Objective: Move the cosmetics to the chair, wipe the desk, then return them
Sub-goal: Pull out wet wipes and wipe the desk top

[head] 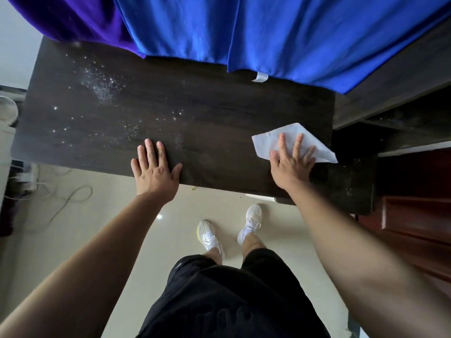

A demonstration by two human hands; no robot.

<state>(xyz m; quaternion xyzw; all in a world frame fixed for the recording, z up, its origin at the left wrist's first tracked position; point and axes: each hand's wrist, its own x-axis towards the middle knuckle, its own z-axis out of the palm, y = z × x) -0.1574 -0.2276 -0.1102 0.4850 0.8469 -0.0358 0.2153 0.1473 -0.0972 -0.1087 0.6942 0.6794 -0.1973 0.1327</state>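
Nearest to us are our black shorts and both bare forearms, which reach forward to the desk. Our left hand lies flat at the front edge, fingers straight and a little spread, holding nothing. Our right hand presses a white paper wipe with spread fingers at the desk's right end; one corner of the wipe reaches past the right edge. White specks lie on the left half. Blue cloth hangs over the back edge. Between the hands we see only dark wood.
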